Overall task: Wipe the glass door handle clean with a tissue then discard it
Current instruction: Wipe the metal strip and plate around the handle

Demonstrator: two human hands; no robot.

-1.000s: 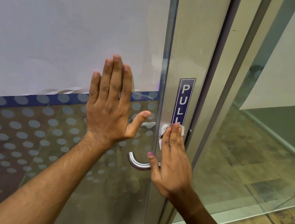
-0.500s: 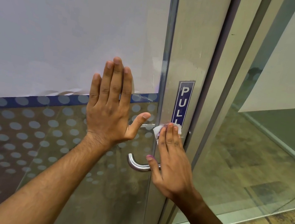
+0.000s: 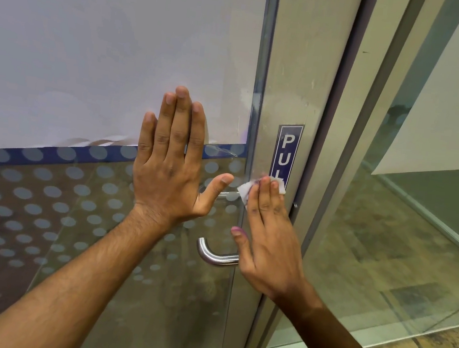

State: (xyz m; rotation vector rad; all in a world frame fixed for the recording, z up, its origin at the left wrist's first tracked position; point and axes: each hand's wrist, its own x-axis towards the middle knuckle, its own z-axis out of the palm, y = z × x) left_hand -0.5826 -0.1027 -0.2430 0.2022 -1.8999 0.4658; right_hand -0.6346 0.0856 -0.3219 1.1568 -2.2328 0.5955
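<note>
My left hand lies flat on the glass door, fingers straight and pointing up, thumb spread to the right. My right hand presses a small white tissue with straight fingers against the door's metal edge strip, just under the blue PULL sticker. The steel handle curves out below and left of my right hand; its upper end is partly hidden behind my left thumb and the tissue.
The door glass carries a white film above, a blue band and a pattern of frosted dots below. To the right stand the metal door frame and another glass panel, with patterned floor seen through it.
My right hand has slid the tissue a little up and to the left along the door edge, covering more of the PULL sticker's bottom. My left hand has stayed flat on the glass.
</note>
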